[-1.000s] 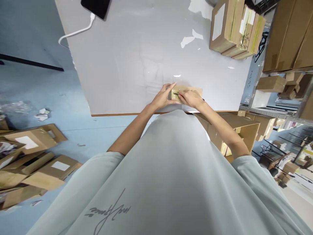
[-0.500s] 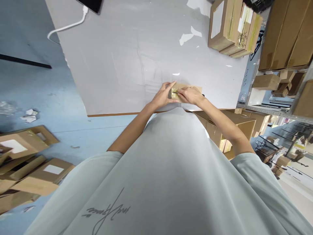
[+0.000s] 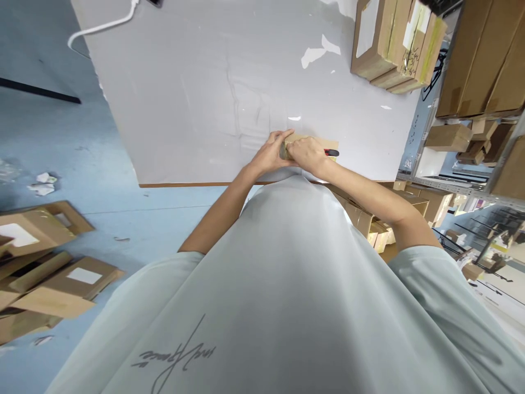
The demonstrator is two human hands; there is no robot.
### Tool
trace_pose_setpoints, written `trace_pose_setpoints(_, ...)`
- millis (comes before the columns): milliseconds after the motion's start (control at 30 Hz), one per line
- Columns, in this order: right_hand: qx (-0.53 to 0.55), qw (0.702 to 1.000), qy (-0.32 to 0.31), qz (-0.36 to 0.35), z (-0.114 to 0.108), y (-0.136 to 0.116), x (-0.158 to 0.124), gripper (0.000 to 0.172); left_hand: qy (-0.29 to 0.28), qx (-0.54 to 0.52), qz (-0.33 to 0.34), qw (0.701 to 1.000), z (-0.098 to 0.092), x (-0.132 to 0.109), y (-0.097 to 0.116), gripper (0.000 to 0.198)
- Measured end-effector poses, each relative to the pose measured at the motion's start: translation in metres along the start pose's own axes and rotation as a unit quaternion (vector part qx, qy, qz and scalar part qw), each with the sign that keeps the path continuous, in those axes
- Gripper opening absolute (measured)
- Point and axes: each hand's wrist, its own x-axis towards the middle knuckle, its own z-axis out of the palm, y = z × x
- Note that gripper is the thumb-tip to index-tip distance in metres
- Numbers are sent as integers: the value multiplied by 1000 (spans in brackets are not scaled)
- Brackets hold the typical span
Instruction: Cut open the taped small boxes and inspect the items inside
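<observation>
A small cardboard box (image 3: 302, 138) with shiny tape lies on the table, close to its front edge. My left hand (image 3: 270, 155) grips the box's left end, thumb and fingers on opposite sides. Over the middle of the box, my right hand (image 3: 308, 155) is closed round a box cutter (image 3: 331, 152), whose red and black handle end sticks out behind the hand to the right. The cutter's tip is hidden under my fingers near the taped left end.
The grey table (image 3: 184, 109) carries stacked cartons (image 3: 394, 49) at the back right, white scraps (image 3: 315, 54) and a white cable (image 3: 102, 27). Opened cartons (image 3: 69, 284) lie on the floor at left. Shelving (image 3: 447, 183) with boxes stands at right.
My right hand has slid a little to the left along the box, toward the taped end, and more of the cutter's handle shows. The left hand keeps its hold.
</observation>
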Motion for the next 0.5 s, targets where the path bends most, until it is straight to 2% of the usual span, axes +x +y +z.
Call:
trace_pose_setpoints(67,-16,1000,15,15,4,-1,3,43,0,-2,5,1000,-1,0,3,128)
trace_pose_setpoints(267,7,1000,26,1,13,11,-2,45,-17,13,9,1000,-7,-5,13,123)
trace_pose_setpoints(400,0,1000,-4,26,17,30,-12,41,-16,24,-9,1000,-11,-7,17,121)
trace_pose_setpoints(500,-15,999,0,33,23,54,-24,45,-13,29,-30,999,-11,-7,16,123)
